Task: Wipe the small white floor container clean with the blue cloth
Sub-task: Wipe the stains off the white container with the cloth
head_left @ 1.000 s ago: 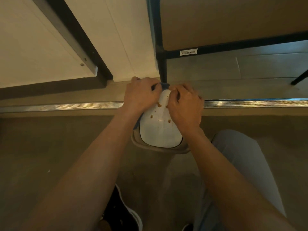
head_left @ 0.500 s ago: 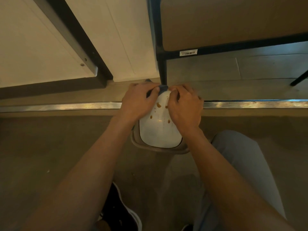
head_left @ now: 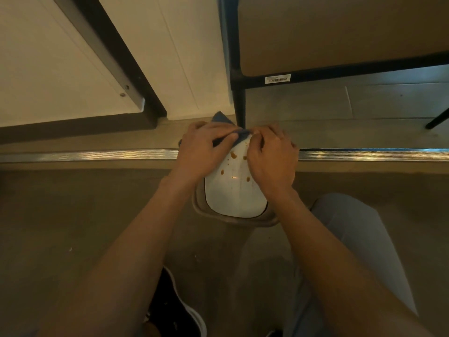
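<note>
Since a second ago, more of the blue cloth shows above the left hand, its corner now poking up past the knuckles, while both hands have stayed at the far end of the small white container.

Seen from above, the container sits on the brown floor, straight ahead of the person and just on the near side of a metal threshold strip that runs across the view. Its white top is dotted with brown spots, and a beige rim edges its near side.

Left-hand fingers are curled around the cloth, gripping it against the container's far left edge. Right hand lies on the far right edge with its fingers bent and pinching the cloth's other end.

Beyond the strip stands a black metal frame leg, and a white barcode label is stuck on the frame's crossbar; its print is too small to read. A black shoe with a white sole shows at the bottom, and a grey trouser leg at the right.
</note>
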Motion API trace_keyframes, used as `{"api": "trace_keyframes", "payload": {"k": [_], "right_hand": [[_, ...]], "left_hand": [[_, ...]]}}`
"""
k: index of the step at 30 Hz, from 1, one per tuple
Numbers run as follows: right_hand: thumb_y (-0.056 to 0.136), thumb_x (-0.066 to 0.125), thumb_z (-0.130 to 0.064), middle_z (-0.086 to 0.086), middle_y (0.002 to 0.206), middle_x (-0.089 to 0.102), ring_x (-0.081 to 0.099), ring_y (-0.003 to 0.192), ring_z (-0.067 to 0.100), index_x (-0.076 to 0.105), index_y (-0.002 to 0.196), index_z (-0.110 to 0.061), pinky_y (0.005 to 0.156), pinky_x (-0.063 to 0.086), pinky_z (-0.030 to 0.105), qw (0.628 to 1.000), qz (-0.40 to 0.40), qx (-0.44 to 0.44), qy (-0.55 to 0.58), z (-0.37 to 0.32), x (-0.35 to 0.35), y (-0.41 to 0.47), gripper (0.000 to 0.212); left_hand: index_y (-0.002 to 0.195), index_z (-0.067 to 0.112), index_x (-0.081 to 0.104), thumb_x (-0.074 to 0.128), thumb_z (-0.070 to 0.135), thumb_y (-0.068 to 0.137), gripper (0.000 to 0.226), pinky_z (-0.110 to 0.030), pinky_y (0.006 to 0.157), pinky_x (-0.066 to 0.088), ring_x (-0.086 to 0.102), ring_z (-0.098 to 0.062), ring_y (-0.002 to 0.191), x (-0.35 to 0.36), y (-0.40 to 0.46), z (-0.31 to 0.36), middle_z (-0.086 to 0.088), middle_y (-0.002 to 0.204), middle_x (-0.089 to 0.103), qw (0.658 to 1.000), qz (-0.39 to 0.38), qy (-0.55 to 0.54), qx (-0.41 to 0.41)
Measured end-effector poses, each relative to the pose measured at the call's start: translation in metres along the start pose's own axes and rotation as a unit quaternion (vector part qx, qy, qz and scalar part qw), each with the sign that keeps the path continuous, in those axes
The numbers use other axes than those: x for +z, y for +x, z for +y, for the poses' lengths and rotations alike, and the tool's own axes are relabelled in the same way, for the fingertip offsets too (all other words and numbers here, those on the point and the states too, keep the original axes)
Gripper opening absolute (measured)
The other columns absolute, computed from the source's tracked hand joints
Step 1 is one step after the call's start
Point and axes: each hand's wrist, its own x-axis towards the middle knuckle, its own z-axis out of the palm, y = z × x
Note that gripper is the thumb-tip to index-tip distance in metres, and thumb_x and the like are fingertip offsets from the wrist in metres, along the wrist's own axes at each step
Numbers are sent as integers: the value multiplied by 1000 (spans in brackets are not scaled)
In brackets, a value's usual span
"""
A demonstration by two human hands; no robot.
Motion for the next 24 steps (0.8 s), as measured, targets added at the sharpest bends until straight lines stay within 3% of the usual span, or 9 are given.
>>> {"api": "trace_keyframes", "payload": {"k": [2,4,8,12,15,17,19,22,24], "right_hand": [[97,42,-25,-2,107,66,58,95,14,70,105,-22,94,44,46,1000,-2,-5,2,1,1,-1,29],[97,41,-27,-3,107,65,57,95,13,70,106,-23,94,44,46,1000,-7,-3,4,1,1,0,30],[98,43,-25,-3,106,65,53,92,10,70,103,-22,93,44,47,1000,-2,1,2,-1,1,0,28],[98,44,-24,-2,105,66,58,92,15,70,102,-19,91,45,48,1000,7,-1,-5,-1,1,0,27],[97,44,-25,-1,107,66,60,96,17,70,105,-21,92,45,46,1000,1,-5,-5,1,1,-1,28],[97,44,-25,-2,106,66,59,94,15,70,105,-22,92,44,45,1000,3,-6,1,0,0,-2,28],[97,44,-25,-3,105,65,58,94,15,70,104,-22,92,42,43,1000,0,-7,4,-1,0,-2,28],[97,43,-25,-3,106,64,57,95,14,69,104,-22,93,41,43,1000,-9,-4,3,-2,-2,-2,27],[98,44,-24,0,107,65,58,97,16,69,103,-19,93,41,42,1000,-7,-3,3,-2,-2,-1,26]], "left_hand": [[130,43,61,46,46,103,30,-26,110,28,45,-1,125,-5,-22,-14,20,135,57,999,34,-38,19],[128,39,64,47,43,104,29,-30,109,36,49,-1,123,-9,-25,-23,17,131,58,995,39,-94,-14],[109,38,70,48,44,103,23,-32,91,48,60,-5,93,-6,14,2,13,99,67,989,10,-86,-123],[118,41,69,38,55,99,39,-45,100,40,57,-22,112,13,14,8,9,116,71,997,27,67,-18],[128,35,66,47,46,103,34,-33,107,33,48,-13,128,11,-19,-11,15,132,63,995,78,15,52],[130,35,64,48,43,104,31,-27,111,30,48,-6,130,2,-31,-22,18,135,59,994,86,-44,52],[125,38,63,49,39,105,24,-31,107,40,56,-4,119,-7,-22,-23,18,124,63,994,64,-92,-7],[108,41,67,49,43,104,19,-31,89,50,63,-9,97,-4,5,-4,17,94,66,990,33,-100,-91],[112,41,69,47,46,103,25,-38,96,47,62,-15,102,6,11,6,13,100,70,996,44,-43,-71]]}}
